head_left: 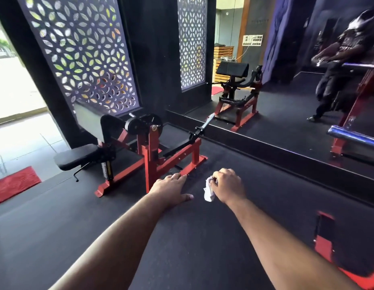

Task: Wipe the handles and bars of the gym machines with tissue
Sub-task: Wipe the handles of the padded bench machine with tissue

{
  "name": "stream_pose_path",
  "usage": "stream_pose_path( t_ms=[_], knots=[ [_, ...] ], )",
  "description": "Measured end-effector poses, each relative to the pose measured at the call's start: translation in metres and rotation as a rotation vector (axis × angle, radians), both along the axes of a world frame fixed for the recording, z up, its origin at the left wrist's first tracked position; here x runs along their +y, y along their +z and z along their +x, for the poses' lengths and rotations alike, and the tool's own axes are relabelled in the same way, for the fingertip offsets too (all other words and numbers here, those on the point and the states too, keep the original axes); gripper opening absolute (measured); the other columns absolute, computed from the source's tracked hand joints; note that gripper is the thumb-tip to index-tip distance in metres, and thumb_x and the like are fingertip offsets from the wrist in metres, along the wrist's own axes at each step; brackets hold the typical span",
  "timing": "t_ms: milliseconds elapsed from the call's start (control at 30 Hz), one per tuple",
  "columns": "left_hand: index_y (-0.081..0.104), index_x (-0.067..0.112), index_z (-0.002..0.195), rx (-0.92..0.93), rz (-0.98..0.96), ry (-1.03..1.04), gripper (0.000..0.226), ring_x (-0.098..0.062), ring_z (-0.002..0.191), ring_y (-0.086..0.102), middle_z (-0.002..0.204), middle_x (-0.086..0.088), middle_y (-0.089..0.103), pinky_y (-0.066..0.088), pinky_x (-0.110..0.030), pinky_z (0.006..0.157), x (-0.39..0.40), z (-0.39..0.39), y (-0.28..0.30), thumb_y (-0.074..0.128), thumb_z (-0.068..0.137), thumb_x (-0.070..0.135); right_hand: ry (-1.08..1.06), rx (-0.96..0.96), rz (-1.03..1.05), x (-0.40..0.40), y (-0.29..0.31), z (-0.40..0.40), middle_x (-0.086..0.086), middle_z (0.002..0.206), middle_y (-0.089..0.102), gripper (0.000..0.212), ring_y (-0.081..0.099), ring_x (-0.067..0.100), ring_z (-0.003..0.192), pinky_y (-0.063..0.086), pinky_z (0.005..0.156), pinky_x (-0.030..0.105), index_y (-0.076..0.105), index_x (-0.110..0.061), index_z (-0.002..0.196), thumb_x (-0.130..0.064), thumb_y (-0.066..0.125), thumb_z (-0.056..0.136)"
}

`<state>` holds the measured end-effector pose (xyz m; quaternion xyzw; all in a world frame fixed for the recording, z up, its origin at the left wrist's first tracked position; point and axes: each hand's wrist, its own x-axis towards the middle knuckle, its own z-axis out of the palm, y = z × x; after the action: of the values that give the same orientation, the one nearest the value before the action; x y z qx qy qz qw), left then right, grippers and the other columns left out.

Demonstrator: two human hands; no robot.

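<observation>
Black gym floor (119,237), left hand (171,190) flat, fingers straight, right hand (227,186) gripping crumpled tissue (209,191)

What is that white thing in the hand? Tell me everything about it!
It is a tissue, white, soft-looking and crumpled into a wad. The right hand grips its top with curled fingers, and the rest hangs down below them. It hangs over the dark floor, beside the left hand and not touching it. It touches no machine.

Two hands (171,188), one tissue (209,190), one machine (148,147)
</observation>
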<state>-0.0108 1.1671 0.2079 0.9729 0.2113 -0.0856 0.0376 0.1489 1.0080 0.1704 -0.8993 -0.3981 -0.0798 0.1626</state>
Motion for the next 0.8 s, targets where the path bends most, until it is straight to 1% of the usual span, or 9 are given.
stream_pose_path(
  t_ms=[267,400,600,733,800],
  knots=[
    [0.017,0.027,0.164,0.009,-0.025,-0.054,0.092,-0.021,0.153,0.028,0.168,0.004,0.022,0.035,-0.048,0.116,0.081,0.151,-0.005,0.05,0.092,0.075,-0.063,0.029,-0.025,0.074,-0.002,0.145,-0.001,0.107,0.065,0.022,0.056,0.024,0.109,0.048,0.086,0.038,0.071,-0.022,0.101,-0.038,0.057,0.094],
    [0.016,0.026,0.164,0.007,-0.022,-0.104,0.092,-0.022,0.154,0.025,0.169,0.002,0.021,0.033,-0.05,0.117,0.133,0.23,-0.013,0.048,0.093,0.075,-0.104,0.012,-0.048,0.118,-0.007,0.22,-0.003,0.109,0.065,0.022,0.056,0.022,0.111,0.049,0.088,0.037,0.071,-0.023,0.104,-0.037,0.057,0.095],
    [0.022,0.025,0.161,-0.027,-0.062,-0.166,0.089,-0.023,0.151,0.032,0.167,0.003,0.026,0.037,-0.05,0.115,0.219,0.352,-0.018,0.05,0.092,0.074,-0.178,-0.01,-0.084,0.192,-0.009,0.329,-0.003,0.11,0.064,0.023,0.055,0.022,0.112,0.048,0.088,0.037,0.07,-0.024,0.102,-0.038,0.053,0.096],
    [0.02,0.026,0.162,-0.015,-0.065,-0.202,0.09,-0.024,0.15,0.033,0.166,0.002,0.027,0.038,-0.049,0.112,0.27,0.433,-0.012,0.05,0.092,0.074,-0.241,-0.012,-0.035,0.229,-0.002,0.4,-0.002,0.105,0.065,0.021,0.057,0.023,0.106,0.049,0.083,0.038,0.071,-0.023,0.097,-0.036,0.054,0.094],
    [0.018,0.027,0.163,-0.008,-0.077,-0.212,0.09,-0.023,0.151,0.031,0.168,0.003,0.025,0.037,-0.05,0.113,0.288,0.471,-0.009,0.049,0.092,0.074,-0.258,-0.02,-0.048,0.241,-0.001,0.434,-0.002,0.103,0.065,0.021,0.057,0.024,0.104,0.046,0.078,0.036,0.071,-0.023,0.097,-0.037,0.055,0.094]
  ],
)
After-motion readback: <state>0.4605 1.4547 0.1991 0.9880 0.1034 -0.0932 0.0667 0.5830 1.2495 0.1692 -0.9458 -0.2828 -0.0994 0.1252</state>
